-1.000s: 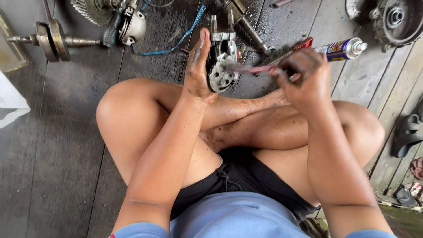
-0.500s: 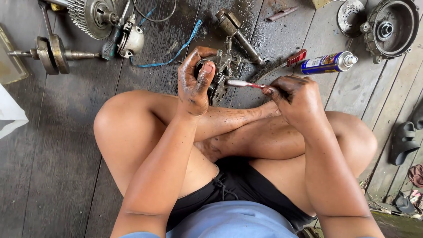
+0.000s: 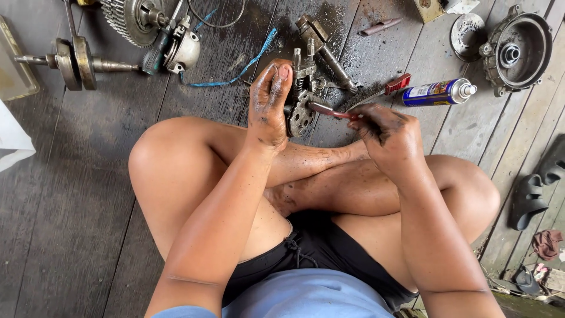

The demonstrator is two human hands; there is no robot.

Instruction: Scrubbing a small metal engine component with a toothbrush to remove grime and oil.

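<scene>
Greasy metal part [image 3: 301, 106] sits inside left hand's [image 3: 268, 106] grip.

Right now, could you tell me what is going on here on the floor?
A person sits cross-legged on dark wooden floorboards. The greasy left hand grips a small oily metal engine part, and the right hand holds a slim red-handled tool against it. A blue spray can, a wire brush with a red handle and a round grey metal housing lie nearby.

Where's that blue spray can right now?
In the head view, the blue spray can lies on its side on the plank floor, beyond the right hand, between the red-handled wire brush and the round metal housing.
</scene>
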